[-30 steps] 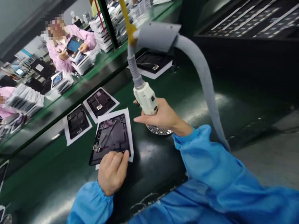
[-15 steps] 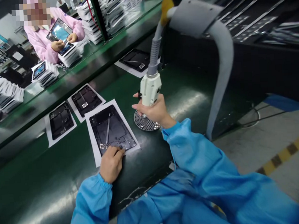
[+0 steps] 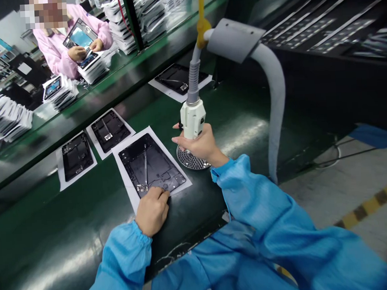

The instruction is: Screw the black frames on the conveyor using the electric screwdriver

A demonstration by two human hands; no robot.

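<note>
Your right hand [image 3: 207, 145] is wrapped round the white handheld tool [image 3: 193, 115], lower end at the perforated dish [image 3: 191, 161], midway between front and back edges of the tabletop [image 3: 107, 193]. Left hand [image 3: 152, 211]: fingers bent at the near edge of the black tablet housing [image 3: 153, 164], pinching or just resting, can't tell; housing on a white sheet [image 3: 126, 183], left of dish.

Device shells [image 3: 155, 164], paper-layered stacks [image 3: 117, 19] and a pink-smocked worker [image 3: 54, 46] mark an electronics factory.
</note>
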